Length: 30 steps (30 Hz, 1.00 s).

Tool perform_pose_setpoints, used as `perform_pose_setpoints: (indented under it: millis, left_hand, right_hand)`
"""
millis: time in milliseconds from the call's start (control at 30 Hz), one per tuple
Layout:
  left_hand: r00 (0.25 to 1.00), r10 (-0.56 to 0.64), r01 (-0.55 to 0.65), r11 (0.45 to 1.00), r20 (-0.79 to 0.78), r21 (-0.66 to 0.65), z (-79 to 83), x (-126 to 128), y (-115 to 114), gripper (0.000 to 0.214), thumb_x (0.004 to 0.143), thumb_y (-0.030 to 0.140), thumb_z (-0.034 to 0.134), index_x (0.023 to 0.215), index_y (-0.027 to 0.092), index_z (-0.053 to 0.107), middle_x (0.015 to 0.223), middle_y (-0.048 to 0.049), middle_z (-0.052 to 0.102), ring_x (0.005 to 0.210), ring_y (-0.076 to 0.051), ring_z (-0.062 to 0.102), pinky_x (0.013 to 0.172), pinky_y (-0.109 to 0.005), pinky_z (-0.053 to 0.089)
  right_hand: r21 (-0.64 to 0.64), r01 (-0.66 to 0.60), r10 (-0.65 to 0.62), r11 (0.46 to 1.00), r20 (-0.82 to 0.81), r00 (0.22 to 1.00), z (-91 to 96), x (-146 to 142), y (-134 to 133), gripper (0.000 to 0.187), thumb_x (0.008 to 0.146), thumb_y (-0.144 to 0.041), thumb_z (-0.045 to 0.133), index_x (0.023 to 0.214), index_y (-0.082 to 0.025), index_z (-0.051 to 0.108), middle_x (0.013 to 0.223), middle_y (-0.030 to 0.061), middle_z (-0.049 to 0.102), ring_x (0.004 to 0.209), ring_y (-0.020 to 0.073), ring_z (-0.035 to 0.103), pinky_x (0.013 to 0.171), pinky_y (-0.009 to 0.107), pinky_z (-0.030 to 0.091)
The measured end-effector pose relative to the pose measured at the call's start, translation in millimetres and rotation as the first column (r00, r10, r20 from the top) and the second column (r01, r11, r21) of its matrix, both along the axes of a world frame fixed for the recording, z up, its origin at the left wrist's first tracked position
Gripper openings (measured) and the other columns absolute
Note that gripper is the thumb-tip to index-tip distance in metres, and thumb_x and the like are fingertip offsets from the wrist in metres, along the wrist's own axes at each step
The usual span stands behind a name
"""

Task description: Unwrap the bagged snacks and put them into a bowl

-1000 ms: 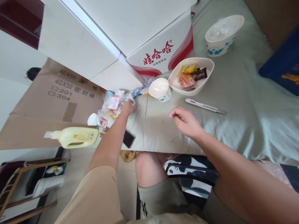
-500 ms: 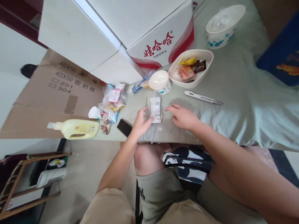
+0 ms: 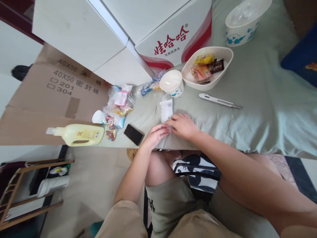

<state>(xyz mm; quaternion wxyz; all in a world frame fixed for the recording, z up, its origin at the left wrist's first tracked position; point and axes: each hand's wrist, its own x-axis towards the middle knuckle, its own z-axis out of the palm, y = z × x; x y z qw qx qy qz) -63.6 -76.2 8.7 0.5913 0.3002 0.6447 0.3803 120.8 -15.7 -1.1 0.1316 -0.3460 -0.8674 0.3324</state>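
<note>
A clear plastic packet with a white label [image 3: 166, 110] lies on the pale green bed sheet [image 3: 260, 109] in front of me. My left hand [image 3: 156, 135] and my right hand [image 3: 182, 125] meet at the packet's near end, fingers curled and pinching its edge. A small white paper cup [image 3: 172, 83] stands just beyond the packet. A black phone [image 3: 134, 134] lies to the left of my left hand.
A white dish [image 3: 218, 77] holds wrapped snacks, with a utility knife [image 3: 219, 101] beside it. A heap of snack packets [image 3: 119, 107], a yellow bottle [image 3: 79, 135], cardboard boxes [image 3: 61, 96] and a large white bowl [image 3: 245, 21] surround the area.
My left hand took the packet from the snack heap and brought it to the middle. Both hands have come together at its near end.
</note>
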Motion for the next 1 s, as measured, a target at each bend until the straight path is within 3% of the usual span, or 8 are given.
perform_pose_setpoints:
  millis: [133,233,367,467,533,633,767,1000]
  left_hand:
    - [0.997,0.071,-0.07,0.997,0.031,-0.031,5.0,-15,-3,0.019,0.075,0.029,0.073,0.089,0.017,0.07,0.091,-0.0108,0.08,0.091,-0.024,0.077,0.094,-0.041,0.059]
    - [0.935,0.119,-0.1,0.992,-0.333,0.076,6.9,-28,0,0.014,0.08,0.032,0.067,0.086,0.019,0.067,0.089,-0.0086,0.078,0.089,-0.024,0.075,0.093,-0.044,0.057]
    - [0.754,-0.057,0.182,0.975,-0.655,0.125,6.5,-31,1,0.027,0.07,0.023,0.078,0.095,0.021,0.07,0.114,-0.0087,0.074,0.118,-0.028,0.066,0.113,-0.045,0.045]
    - [0.889,-0.173,0.253,0.957,-0.424,0.14,5.6,-20,-2,0.043,0.065,0.031,0.086,0.102,0.023,0.066,0.116,-0.0077,0.071,0.119,-0.027,0.065,0.112,-0.043,0.046]
    - [0.979,-0.119,0.147,0.975,-0.164,0.168,5.1,-11,-4,0.054,0.064,0.037,0.088,0.109,0.027,0.06,0.114,-0.0035,0.07,0.111,-0.023,0.068,0.106,-0.042,0.051]
    - [0.994,-0.038,0.025,0.991,0.103,0.128,5.1,1,-2,0.079,0.058,0.036,0.092,0.125,0.038,0.05,0.113,0.0021,0.07,0.102,-0.019,0.071,0.098,-0.041,0.055]
    - [0.987,-0.013,-0.002,0.996,0.162,0.092,2.7,10,8,0.105,0.053,0.026,0.091,0.143,0.042,0.04,0.108,0.0025,0.073,0.093,-0.018,0.072,0.089,-0.036,0.057]
    - [0.987,0.144,-0.154,0.97,0.071,0.186,-18.1,22,27,0.054,0.062,0.024,0.078,0.11,0.03,0.053,0.102,0.0005,0.072,0.094,-0.02,0.071,0.078,-0.032,0.054]
  right_hand:
    - [0.02,-0.02,0.02,1.0,-0.029,0.999,-0.1,-3,3,0.027,0.1,-0.025,0.054,0.114,-0.022,0.077,0.117,0.0143,0.067,0.113,0.0304,0.06,0.089,0.04,0.041]
    - [0.017,-0.064,0.064,0.998,-0.048,0.997,-1.9,-3,3,0.025,0.099,-0.024,0.053,0.106,-0.018,0.076,0.114,0.015,0.067,0.105,0.0281,0.062,0.085,0.038,0.041]
    - [-0.046,-0.073,0.063,0.996,-0.183,0.981,-3.7,-3,-2,0.023,0.097,-0.023,0.048,0.099,-0.015,0.069,0.104,0.0145,0.067,0.092,0.0249,0.061,0.08,0.035,0.042]
    - [-0.16,-0.037,-0.021,0.986,-0.344,0.939,-2.9,-3,-3,0.018,0.096,-0.022,0.045,0.089,-0.018,0.061,0.094,0.0096,0.066,0.085,0.0213,0.06,0.08,0.033,0.043]
    - [-0.241,-0.027,-0.082,0.97,-0.429,0.9,-1.6,-2,-3,0.018,0.096,-0.023,0.044,0.082,-0.02,0.056,0.087,0.0057,0.065,0.08,0.0191,0.058,0.078,0.032,0.044]
    - [-0.301,-0.063,-0.097,0.951,-0.488,0.868,0.4,1,-4,0.018,0.095,-0.024,0.043,0.079,-0.022,0.051,0.082,0.0029,0.065,0.077,0.0174,0.059,0.075,0.03,0.044]
    - [-0.239,-0.073,-0.041,0.968,-0.439,0.897,2.5,5,-4,0.017,0.095,-0.026,0.043,0.08,-0.022,0.052,0.082,0.0046,0.068,0.076,0.0182,0.061,0.073,0.03,0.042]
    - [-0.293,0.211,-0.303,0.932,-0.314,0.9,1.7,7,0,0.013,0.09,-0.027,0.049,0.094,-0.022,0.06,0.069,0.0004,0.063,0.065,0.0184,0.056,0.066,0.031,0.039]
